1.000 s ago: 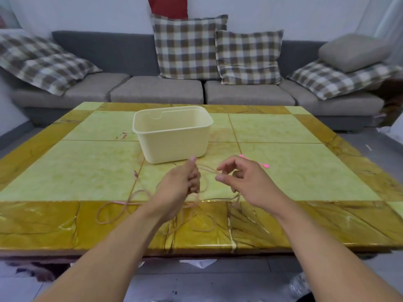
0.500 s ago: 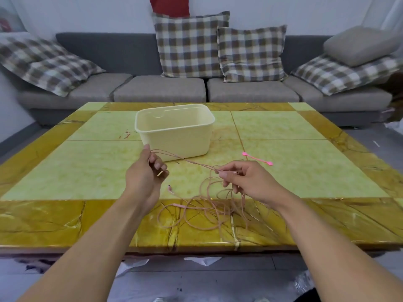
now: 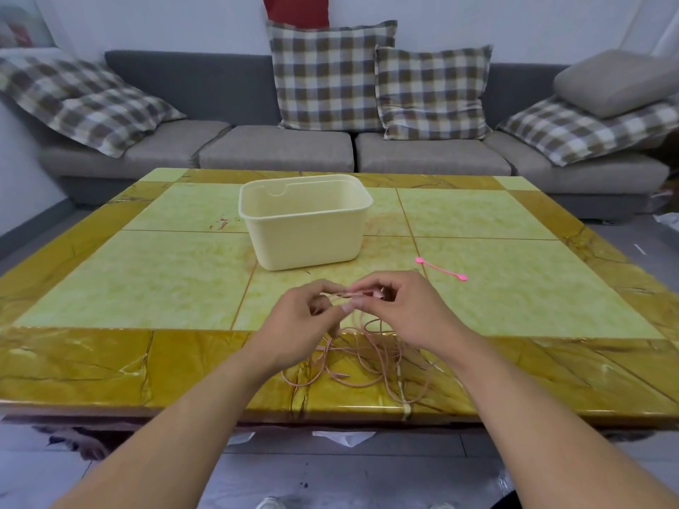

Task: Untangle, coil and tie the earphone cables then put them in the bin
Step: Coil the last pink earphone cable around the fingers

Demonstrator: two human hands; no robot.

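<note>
A thin pink earphone cable (image 3: 367, 358) lies in loose tangled loops on the table's near edge. Its upper end rises to my two hands, which meet above the table. My left hand (image 3: 305, 317) pinches the cable between thumb and fingers. My right hand (image 3: 400, 310) grips the same stretch, with a pink earbud end showing at its fingers. A cream plastic bin (image 3: 305, 229) stands open and upright just beyond the hands. A pink tie strip (image 3: 441, 268) lies flat on the table to the right of the bin.
The table (image 3: 147, 281) has green tiles and a yellow marbled border. A grey sofa (image 3: 275, 148) with checked cushions runs along the far side. Paper scraps lie on the floor under the near table edge.
My left hand has come back from the left and met my right hand at the middle. The cable stretch pulled out between them has gone slack, and the loops have gathered below the hands.
</note>
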